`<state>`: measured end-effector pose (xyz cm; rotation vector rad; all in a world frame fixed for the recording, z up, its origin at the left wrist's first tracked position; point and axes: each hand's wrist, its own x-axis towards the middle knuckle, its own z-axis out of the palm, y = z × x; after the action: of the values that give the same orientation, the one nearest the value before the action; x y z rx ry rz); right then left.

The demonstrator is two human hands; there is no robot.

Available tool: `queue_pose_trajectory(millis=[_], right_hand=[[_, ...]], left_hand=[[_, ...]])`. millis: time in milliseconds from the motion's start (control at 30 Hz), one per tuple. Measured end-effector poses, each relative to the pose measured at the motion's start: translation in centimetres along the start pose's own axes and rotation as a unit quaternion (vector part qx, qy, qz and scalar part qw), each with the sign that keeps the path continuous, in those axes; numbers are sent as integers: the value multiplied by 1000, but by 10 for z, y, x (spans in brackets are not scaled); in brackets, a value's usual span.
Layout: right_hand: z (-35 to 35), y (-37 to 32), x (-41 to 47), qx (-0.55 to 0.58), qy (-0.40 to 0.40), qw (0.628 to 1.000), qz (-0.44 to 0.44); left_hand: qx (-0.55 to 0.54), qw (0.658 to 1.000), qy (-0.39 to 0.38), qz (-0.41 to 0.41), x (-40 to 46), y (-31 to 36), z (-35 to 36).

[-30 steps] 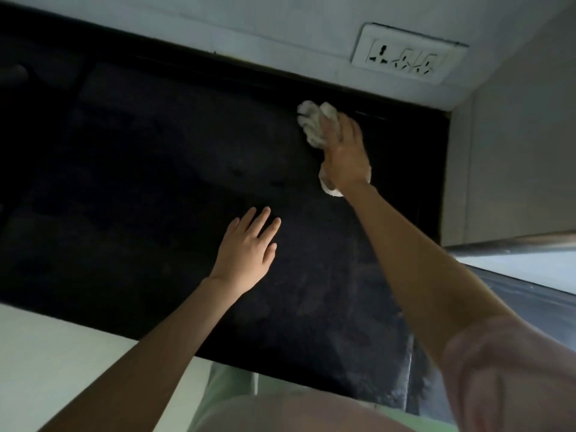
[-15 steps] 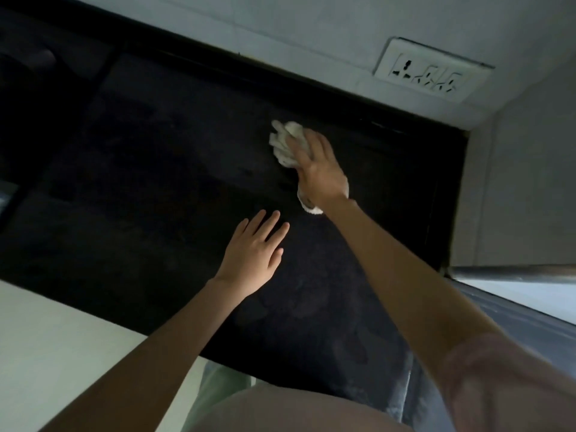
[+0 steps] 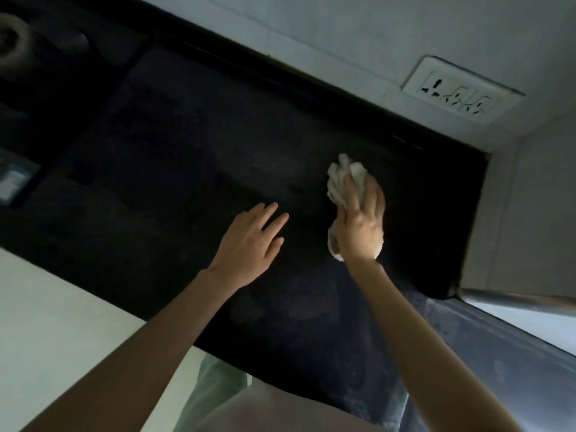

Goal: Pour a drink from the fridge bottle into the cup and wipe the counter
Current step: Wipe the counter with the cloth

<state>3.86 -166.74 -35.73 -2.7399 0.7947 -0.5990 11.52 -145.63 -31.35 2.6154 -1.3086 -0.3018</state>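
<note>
The left hand [image 3: 249, 241] is lying flat with fingers spread on the dark counter [image 3: 156, 182], probably bracing the person, while the right hand [image 3: 358, 226] is pressing a crumpled white cloth [image 3: 341, 176] against the counter's back, likely for wiping.

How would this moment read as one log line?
step: wiping | right hand: presses white cloth on black counter | left hand: open

Middle of the white cloth [image 3: 341, 179] under the right hand [image 3: 361, 226]; dim round object [image 3: 12, 39] cut off at top-left edge.
</note>
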Motion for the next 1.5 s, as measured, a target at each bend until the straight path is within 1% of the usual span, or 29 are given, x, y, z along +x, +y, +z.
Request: queue_pose_trajectory(millis=[67, 167, 200, 267, 300, 367, 433, 500, 533, 600, 633, 667, 700, 800, 867, 900, 967, 1000, 1067, 1133, 1200, 1267, 1300, 1333, 1400, 1433, 1500], right_hand=[[9, -29, -1, 39, -19, 997, -58], [28, -76, 17, 64, -119, 979, -154], [35, -88, 29, 63, -150, 970, -180], [46, -98, 59, 52, -182, 959, -212], [47, -96, 74, 45, -185, 958, -213], [44, -77, 101, 55, -174, 968, -173], [35, -46, 116, 70, -155, 982, -78], [25, -16, 113, 1, -163, 987, -1], [19, -7, 103, -38, -160, 986, 13], [15, -8, 72, -76, -94, 992, -17], [13, -20, 54, -73, -63, 995, -39], [15, -35, 40, -67, -49, 995, -58], [18, -54, 30, -49, -60, 994, -74], [31, -116, 27, 12, -164, 977, -136], [46, -145, 50, 8, -209, 959, -189], [54, -151, 67, -5, -226, 954, -200], [62, -147, 107, -34, -241, 952, -185], [63, -135, 125, -36, -242, 957, -158], [57, -96, 146, -21, -216, 974, -70], [43, -53, 140, -31, -195, 980, -5], [26, -28, 107, -49, -134, 990, 0], [16, -29, 62, -41, -63, 997, -30], [15, -37, 43, -25, -47, 997, -53], [17, -50, 30, -5, -52, 996, -77], [24, -83, 19, 21, -119, 986, -116], [29, -100, 22, 25, -147, 979, -143], [45, -127, 47, 20, -172, 964, -201]], left_hand=[[-2, 999, 13, -43, -7, -18, -8], [20, 993, -3, -113, -22, -47, -13], [29, 992, -7, -125, -27, -54, -14], [44, 990, -9, -132, -35, -65, -16], [50, 990, -10, -133, -37, -70, -16], [59, 989, -16, -135, -40, -79, -15], [65, 989, -24, -131, -43, -85, -14], [71, 990, -23, -122, -45, -88, -13], [73, 990, -23, -118, -45, -89, -12], [77, 990, -28, -113, -47, -89, -12], [77, 990, -32, -112, -47, -89, -12], [74, 990, -35, -113, -48, -89, -12], [71, 990, -36, -115, -49, -89, -11], [66, 991, -25, -117, -49, -90, -10], [57, 991, -16, -121, -50, -89, -7], [52, 991, -11, -123, -50, -88, -6], [44, 991, 0, -123, -49, -89, -4], [41, 991, 4, -124, -49, -89, -4], [37, 991, 5, -127, -49, -89, -4], [33, 991, 5, -126, -49, -89, -5], [33, 991, 6, -127, -49, -89, -6], [36, 991, 8, -129, -49, -89, -7], [37, 991, 8, -131, -49, -89, -7], [36, 991, 9, -132, -49, -89, -6], [35, 991, 13, -131, -49, -88, -4], [35, 991, 16, -130, -49, -88, -3], [33, 991, 20, -130, -49, -90, -2]])
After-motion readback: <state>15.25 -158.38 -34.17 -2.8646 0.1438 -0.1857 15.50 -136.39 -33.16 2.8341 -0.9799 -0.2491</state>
